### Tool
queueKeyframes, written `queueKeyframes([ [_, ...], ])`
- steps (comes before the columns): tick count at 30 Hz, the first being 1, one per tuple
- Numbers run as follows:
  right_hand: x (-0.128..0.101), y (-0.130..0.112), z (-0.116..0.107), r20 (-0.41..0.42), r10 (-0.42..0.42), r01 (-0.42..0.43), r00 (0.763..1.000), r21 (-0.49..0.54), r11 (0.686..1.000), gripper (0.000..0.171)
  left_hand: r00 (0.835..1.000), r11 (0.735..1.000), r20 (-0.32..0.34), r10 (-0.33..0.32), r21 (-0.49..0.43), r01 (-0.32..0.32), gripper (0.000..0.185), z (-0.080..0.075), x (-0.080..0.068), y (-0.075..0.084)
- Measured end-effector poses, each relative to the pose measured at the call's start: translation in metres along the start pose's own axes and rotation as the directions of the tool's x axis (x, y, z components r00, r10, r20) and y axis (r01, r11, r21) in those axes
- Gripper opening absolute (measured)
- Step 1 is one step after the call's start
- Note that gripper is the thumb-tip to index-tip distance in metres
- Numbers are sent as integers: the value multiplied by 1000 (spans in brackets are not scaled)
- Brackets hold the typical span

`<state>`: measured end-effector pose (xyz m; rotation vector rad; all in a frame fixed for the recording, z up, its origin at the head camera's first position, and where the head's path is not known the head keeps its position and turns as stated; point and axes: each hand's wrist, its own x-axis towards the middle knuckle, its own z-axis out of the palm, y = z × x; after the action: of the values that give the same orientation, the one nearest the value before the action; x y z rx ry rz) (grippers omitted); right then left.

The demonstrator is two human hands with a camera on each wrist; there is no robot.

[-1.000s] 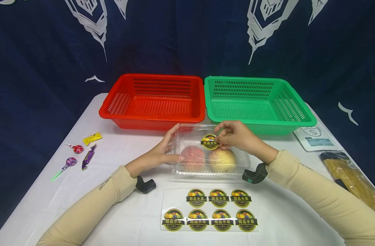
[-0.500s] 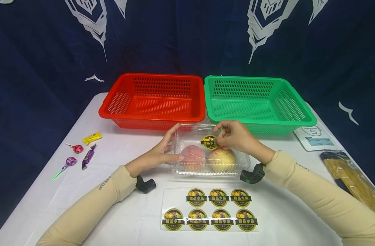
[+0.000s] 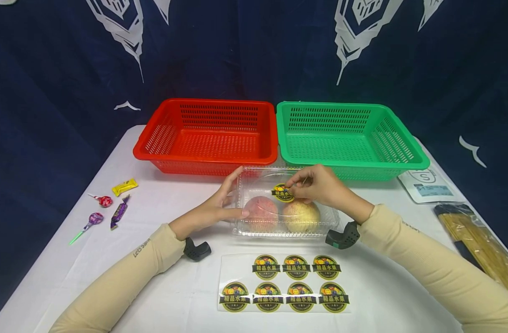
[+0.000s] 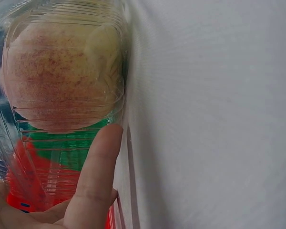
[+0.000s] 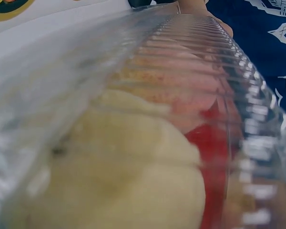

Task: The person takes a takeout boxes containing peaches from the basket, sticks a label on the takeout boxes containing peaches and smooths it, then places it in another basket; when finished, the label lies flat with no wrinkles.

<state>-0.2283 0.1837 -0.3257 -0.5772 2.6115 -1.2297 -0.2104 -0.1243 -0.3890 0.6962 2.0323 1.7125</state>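
A clear plastic fruit box point(image 3: 254, 185) stands in the middle of the table, its lid down over a pink peach point(image 3: 260, 215) and a yellowish one point(image 3: 301, 217). My left hand point(image 3: 214, 208) holds its left end, thumb at the near side and forefinger at the far corner. In the left wrist view the thumb point(image 4: 97, 176) lies straight against the ribbed wall. A round black-and-gold fruit sticker point(image 3: 282, 193) is at the lid, its right edge between the thumb and forefinger of my right hand point(image 3: 316, 187). How much of it adheres cannot be seen.
A sheet of several matching stickers point(image 3: 285, 283) lies in front. Behind stand a red basket point(image 3: 212, 162) and a green basket point(image 3: 354, 165). Two lollipops and a yellow-wrapped candy point(image 3: 125, 187) with a purple one point(image 3: 120, 212) lie left. A white pouch point(image 3: 426, 187) and packaged brown sticks point(image 3: 474, 236) lie right.
My right forefinger has come down and left onto the sticker's upper right edge, and the right wrist has shifted slightly left. The left hand and the box have stayed in place.
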Motion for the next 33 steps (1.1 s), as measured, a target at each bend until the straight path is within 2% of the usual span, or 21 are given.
queueKeyframes([
  [5, -1, 1, 1, 6, -65, 65, 998, -41, 997, 24, 1000, 1000, 2, -22, -11, 22, 114, 0, 0, 1],
  [10, -5, 2, 1, 5, -161, 160, 987, -100, 982, 33, 1000, 1000, -3, 15, 3, -15, 114, 1, 0, 1],
  [14, -9, 5, -2, 5, -182, 182, 983, -45, 982, 37, 1000, 1000, -15, 6, -3, -6, 113, 3, 0, 0],
  [19, -11, 8, -7, 20, -187, 186, 982, 58, 981, 40, 996, 997, -53, -66, -36, 64, 115, 7, -2, 1],
  [27, -15, 7, -21, 67, -285, 271, 956, 167, 948, 39, 994, 996, -81, -78, -38, 75, 119, 9, -2, 2],
  [30, -18, 5, -29, 44, -298, 283, 954, 208, 936, 39, 991, 995, -89, -99, -43, 95, 120, 9, -3, 3],
  [33, -23, 2, -38, -23, -308, 303, 951, 258, 917, 36, 987, 990, -90, -133, -61, 128, 121, 10, -4, 5],
])
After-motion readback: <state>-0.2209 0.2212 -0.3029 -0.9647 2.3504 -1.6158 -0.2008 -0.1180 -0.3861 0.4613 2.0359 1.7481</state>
